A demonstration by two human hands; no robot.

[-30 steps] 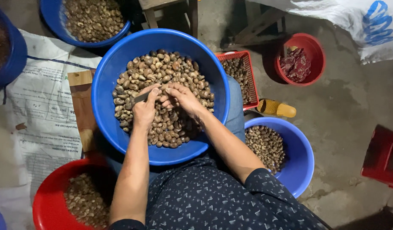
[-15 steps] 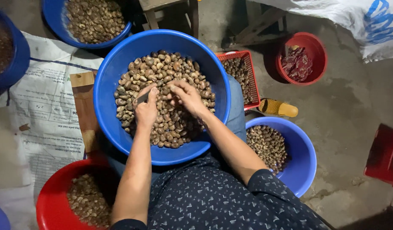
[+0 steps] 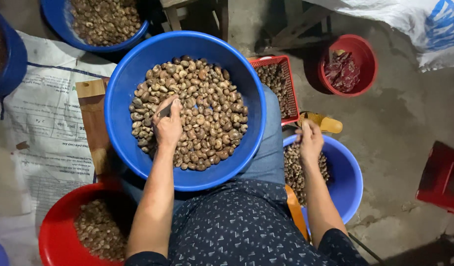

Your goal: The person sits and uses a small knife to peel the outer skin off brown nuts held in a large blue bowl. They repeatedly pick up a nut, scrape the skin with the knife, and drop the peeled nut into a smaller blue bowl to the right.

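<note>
A big blue basin heaped with brown cashew nuts rests on my lap. My left hand lies on the nuts, its fingers closed around a small metal blade. My right hand has swung out to the right and hovers over a smaller blue bowl of nuts by my hip. Its fingers are curled; whether anything is in them I cannot tell.
A red basin of nuts stands at lower left, another blue basin at top left. A red mesh basket, a red bowl with reddish pieces, a yellow sandal, a wooden board and printed sacking lie around. A red stool is at right.
My right hand left the big basin and moved right, over the smaller blue bowl. My left hand stayed on the nuts with the blade.
</note>
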